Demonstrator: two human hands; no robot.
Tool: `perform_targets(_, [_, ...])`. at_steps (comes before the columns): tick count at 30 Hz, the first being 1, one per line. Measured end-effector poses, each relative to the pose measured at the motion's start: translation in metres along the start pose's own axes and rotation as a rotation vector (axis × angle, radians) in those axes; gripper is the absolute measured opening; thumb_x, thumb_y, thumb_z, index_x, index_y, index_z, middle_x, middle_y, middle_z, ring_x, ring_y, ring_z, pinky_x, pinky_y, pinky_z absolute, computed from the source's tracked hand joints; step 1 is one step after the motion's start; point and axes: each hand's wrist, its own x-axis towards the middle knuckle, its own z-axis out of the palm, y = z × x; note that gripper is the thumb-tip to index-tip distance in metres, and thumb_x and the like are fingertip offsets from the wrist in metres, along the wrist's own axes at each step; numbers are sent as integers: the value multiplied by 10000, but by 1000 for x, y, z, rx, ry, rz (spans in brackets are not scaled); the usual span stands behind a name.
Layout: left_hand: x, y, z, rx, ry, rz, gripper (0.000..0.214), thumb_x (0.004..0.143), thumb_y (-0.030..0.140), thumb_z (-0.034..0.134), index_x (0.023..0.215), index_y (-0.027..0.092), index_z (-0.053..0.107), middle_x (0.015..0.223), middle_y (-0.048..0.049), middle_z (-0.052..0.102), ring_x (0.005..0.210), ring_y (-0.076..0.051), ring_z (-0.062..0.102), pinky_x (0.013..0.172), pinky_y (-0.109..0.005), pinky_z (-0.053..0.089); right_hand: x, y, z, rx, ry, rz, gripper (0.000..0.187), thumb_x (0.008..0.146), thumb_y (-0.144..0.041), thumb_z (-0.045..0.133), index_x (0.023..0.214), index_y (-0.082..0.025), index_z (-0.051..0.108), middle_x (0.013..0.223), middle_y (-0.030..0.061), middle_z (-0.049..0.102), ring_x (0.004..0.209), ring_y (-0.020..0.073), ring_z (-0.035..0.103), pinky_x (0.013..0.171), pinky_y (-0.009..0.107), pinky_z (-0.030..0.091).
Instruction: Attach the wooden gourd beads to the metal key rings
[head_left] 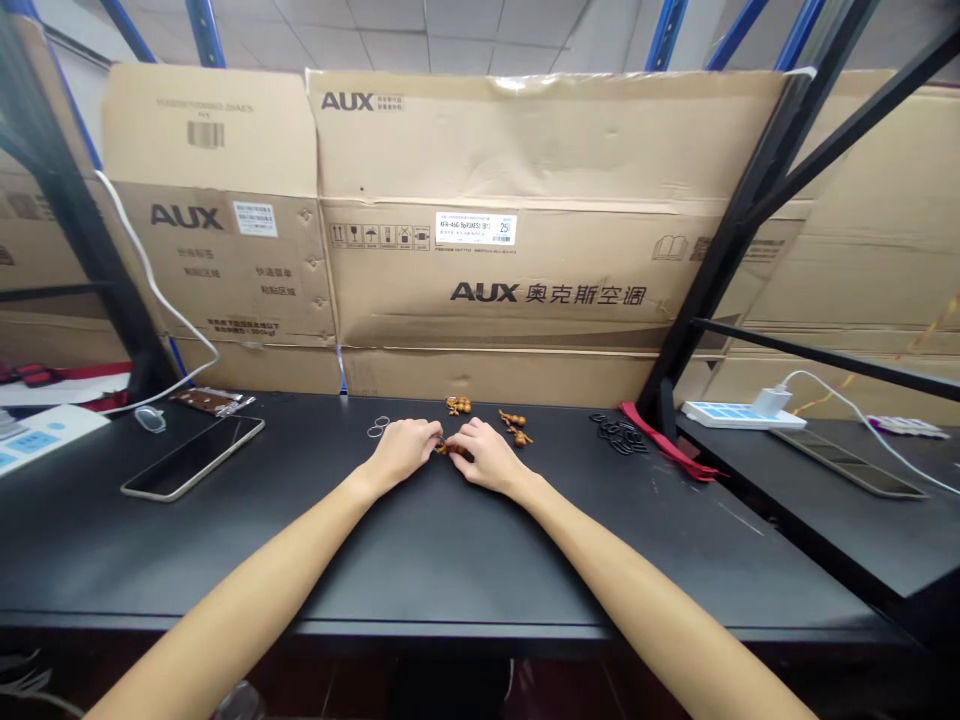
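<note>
Forearms: left forearm (240,590) and right forearm (645,590) – both bare – reach up from the lower frame edge onto the desk.
Hands: left hand (401,452) and right hand (489,456) sit close together at mid-desk, backs upward.
Fingers: narrow on both hands; the fingertips (433,432) close from 2 sides on a small brown wooden piece (448,447). The hands partly hide the exact grip.
Piece location: between the 2 hands, just above the surface of the black desk (450,560).
Beyond the hands: 2 clusters of wooden beads, at (459,405) and (515,430), lie apart on the desk.
Left of the hands: thin metal rings (379,427) lie just beside the left hand; farther left are a smartphone (193,457) and a brown packet (211,402).
Right of the hands: a pile of black rings (619,434) lies beside a red cloth strip (664,440).
Far right: a white power strip (739,414) sits on a second black desk (825,510).
Backdrop: flattened AUX cardboard cartons (480,230) stand behind the desk – upright, against a steel shelf frame (750,200).
</note>
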Motion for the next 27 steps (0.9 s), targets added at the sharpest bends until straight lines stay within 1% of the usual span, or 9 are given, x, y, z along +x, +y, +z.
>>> perform_targets(2, [0,2,-1,30,4,-59,155,853,263,519,835,219,667,783,-49,701,719,-194,635,664,-263,404,0,-1,-1,-3,4,-4,135,826,-183,553,923,-184,645,821,55,601,820,181,482,771,310,400])
perform_targets(5, [-1,5,-3,-3,58,-138,152,839,301,547,795,220,669,760,-39,708,691,-182,634,642,-252,393,1,-2,-1,13,28,6,144,809,-189,568,938,-178,629,840,58,615,828,186,489,774,316,403])
perform_targets(10, [1,7,-3,-242,146,-161,175,823,306,566,734,198,671,735,-19,705,653,-149,615,636,-233,402,1,-1,2,155,81,127,153,812,-232,580,961,-195,586,798,28,624,781,172,512,725,293,412])
perform_targets(14, [2,6,0,-482,115,-135,236,820,357,558,727,172,672,685,-13,688,594,-127,582,624,-224,423,0,2,4,236,105,213,136,830,-281,582,941,-202,585,793,16,630,760,160,520,689,272,412])
perform_targets(17, [2,6,2,-632,37,-149,273,826,391,533,778,155,663,664,-14,673,517,-114,561,598,-231,438,1,3,4,226,82,204,80,854,-258,557,868,-199,609,810,21,644,758,155,520,704,274,407])
perform_targets(19, [2,6,1,-694,-15,-146,280,825,397,526,806,149,654,677,-17,670,499,-111,558,586,-237,445,1,3,4,216,75,192,106,873,-243,530,838,-198,620,815,23,651,756,153,520,713,276,404])
perform_targets(21, [2,8,-1,-697,-37,-135,280,817,401,530,812,150,656,693,-20,669,526,-118,562,588,-241,447,2,4,4,196,78,202,129,883,-231,515,828,-197,627,800,23,653,759,157,521,717,281,405])
perform_targets(24, [2,10,-5,-604,-30,-106,278,796,412,553,810,163,677,687,-14,651,581,-128,543,596,-244,432,2,7,5,115,77,202,124,875,-206,520,835,-194,636,799,37,647,794,173,523,736,298,409])
perform_targets(27, [1,12,-4,-538,4,-71,270,790,417,573,798,170,681,715,-10,620,591,-118,509,598,-244,411,2,8,6,35,67,134,126,865,-168,516,871,-185,640,837,64,637,835,192,518,766,321,415])
